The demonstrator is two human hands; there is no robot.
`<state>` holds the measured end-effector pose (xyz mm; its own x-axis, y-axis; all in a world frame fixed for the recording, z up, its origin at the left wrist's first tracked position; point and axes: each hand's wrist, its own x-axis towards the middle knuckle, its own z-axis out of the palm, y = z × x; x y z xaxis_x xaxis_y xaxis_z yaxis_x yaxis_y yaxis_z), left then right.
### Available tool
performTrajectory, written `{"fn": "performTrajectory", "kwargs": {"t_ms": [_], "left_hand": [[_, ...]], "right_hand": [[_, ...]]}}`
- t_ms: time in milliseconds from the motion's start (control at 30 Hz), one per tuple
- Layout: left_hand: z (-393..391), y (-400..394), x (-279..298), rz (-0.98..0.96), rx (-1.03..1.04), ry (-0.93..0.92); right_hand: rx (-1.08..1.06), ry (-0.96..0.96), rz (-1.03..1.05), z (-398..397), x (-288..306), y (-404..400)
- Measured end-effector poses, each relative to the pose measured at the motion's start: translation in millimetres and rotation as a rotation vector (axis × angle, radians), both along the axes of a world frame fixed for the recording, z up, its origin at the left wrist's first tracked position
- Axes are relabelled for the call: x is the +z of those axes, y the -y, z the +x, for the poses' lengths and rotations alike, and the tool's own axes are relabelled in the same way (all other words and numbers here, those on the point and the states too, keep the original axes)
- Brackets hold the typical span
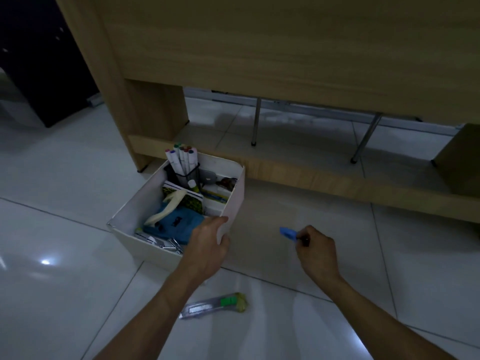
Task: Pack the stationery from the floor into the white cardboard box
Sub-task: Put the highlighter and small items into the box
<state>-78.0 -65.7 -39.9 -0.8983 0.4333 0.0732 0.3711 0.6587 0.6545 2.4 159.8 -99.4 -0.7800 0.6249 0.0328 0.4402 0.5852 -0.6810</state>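
While the left hand (207, 242) grips the white cardboard box (235, 203) corner, the right hand (315, 246) pinches a blue pen (288, 233); a loose pinch could drop it short, at frame centre.

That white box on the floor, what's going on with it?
A person is tidying stationery into the white cardboard box. The left hand grips the box's near corner, while the right hand pinches a small blue item beside the box, above the floor. The box already holds a mesh cup of markers, a blue pouch and other bits. A utility knife lies on the tiled floor between the forearms, not yet packed.
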Motion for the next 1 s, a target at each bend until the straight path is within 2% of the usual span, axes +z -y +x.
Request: {"fn": "performTrajectory", "kwargs": {"t_ms": [133, 333, 433, 500, 600, 733, 800, 900, 1000], "left_hand": [[2.1, 4.8, 7.9, 0.000, -0.029, 0.042], [-16.4, -1.0, 30.4, -0.059, -0.113, -0.248], [-32.8, 0.9, 45.4, -0.085, -0.111, -0.293], [-46.9, 4.6, 50.5, -0.084, -0.092, -0.293], [-70.6, 10.5, 58.6, 0.013, 0.034, -0.238], [-101.2, 11.2, 70.0, 0.017, 0.136, -0.115], [-114.4, 6.0, 69.0, 0.005, 0.123, -0.068], [-133.5, -5.7, 57.2, -0.135, 0.045, -0.054], [-152.0, -15.4, 35.0, -0.201, -0.034, -0.058]], "right_hand": [[0.119, -0.180, -0.129, -18.7, 49.0, 45.2], [0.387, -0.265, -0.195, -44.6, 104.0, 94.1], [0.432, -0.295, -0.247, -58.0, 115.2, 101.0], [0.440, -0.318, -0.361, -67.5, 118.4, 99.6], [0.349, -0.299, -0.542, -82.1, 112.4, 91.4], [0.294, -0.148, -0.537, -97.2, 85.7, 78.5], [0.355, -0.082, -0.540, -102.0, 68.3, 77.7], [0.443, -0.017, -0.542, -107.4, 41.4, 82.7], [0.464, -0.031, -0.567, -107.3, 15.8, 85.8]]}}
